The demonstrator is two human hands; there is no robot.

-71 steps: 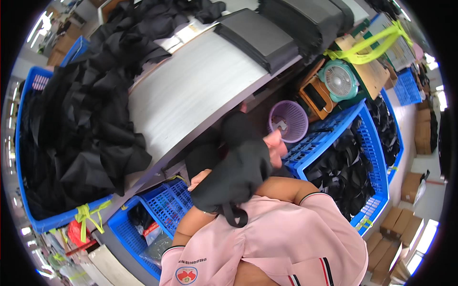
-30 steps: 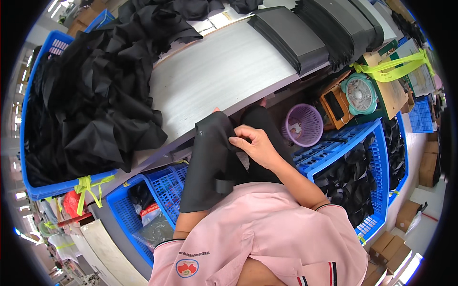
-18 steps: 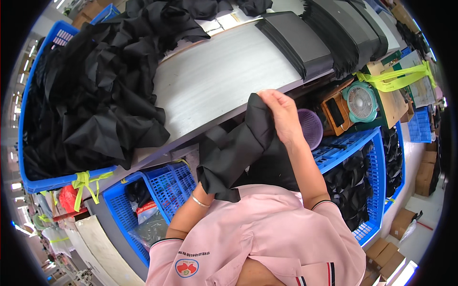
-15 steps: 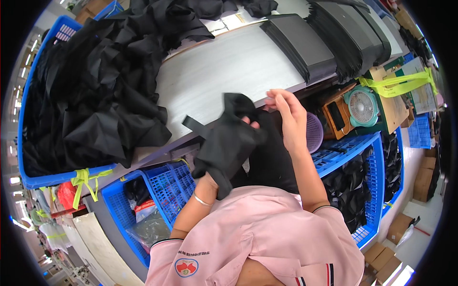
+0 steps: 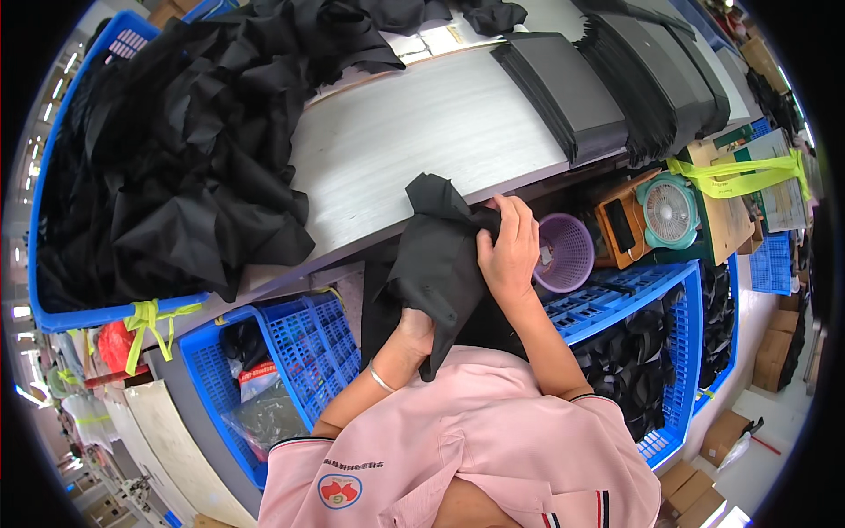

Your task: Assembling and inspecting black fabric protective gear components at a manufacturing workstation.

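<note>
Beside the surface (image 5: 414, 132), the right hand (image 5: 513, 246), free moments ago, pinches the black cloth (image 5: 436, 260) again; the left hand (image 5: 417, 326) hides its grip underneath.

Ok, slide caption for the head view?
Left hand partly hidden by a black fabric piece, right hand gripping its right side.

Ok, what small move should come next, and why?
Probably a gentle rightward tug with the right hand: its fingers pinch the upper right side of the black cloth piece, which looks creased, while the left hand is mostly covered by it, so pulling might smooth it.
</note>
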